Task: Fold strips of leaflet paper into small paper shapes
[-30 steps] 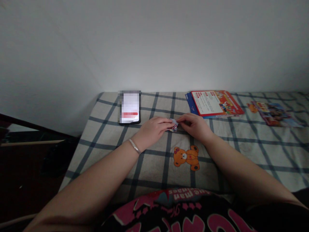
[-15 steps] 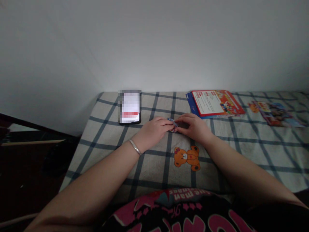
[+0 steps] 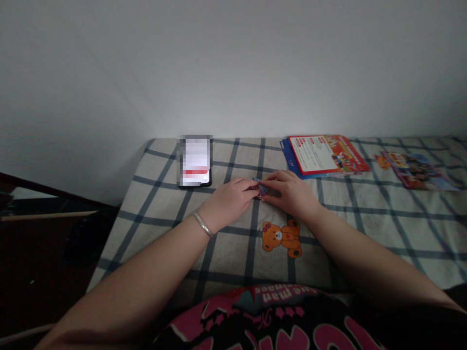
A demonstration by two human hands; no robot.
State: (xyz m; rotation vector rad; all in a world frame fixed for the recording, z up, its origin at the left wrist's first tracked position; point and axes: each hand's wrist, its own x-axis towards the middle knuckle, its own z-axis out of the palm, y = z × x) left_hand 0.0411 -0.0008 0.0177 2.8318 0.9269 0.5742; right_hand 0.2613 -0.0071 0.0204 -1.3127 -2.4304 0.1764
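Note:
Between my fingertips is a small folded piece of patterned paper [image 3: 260, 189], bluish and reddish, standing a little off the checked cloth. My left hand [image 3: 233, 198] pinches its left side, fingers closed and partly covering it. From the other side, my right hand [image 3: 292, 193] grips the right edge between thumb and fingers. Much of the paper is hidden, so its exact folded shape is hard to make out. A printed orange bear [image 3: 281, 238] on the cloth lies just below the hands.
A lit phone [image 3: 196, 163] lies left of the hands. To the right are a stack of red and blue printed sheets [image 3: 317, 155] and a colourful printed sheet [image 3: 419, 170]. A wall [image 3: 233, 68] rises behind the checked cloth [image 3: 168, 243]; its left edge drops to a dark floor.
My fingers have shifted slightly on the folded paper, and more of its blue and red pattern shows between them. Both hands stay in nearly the same place.

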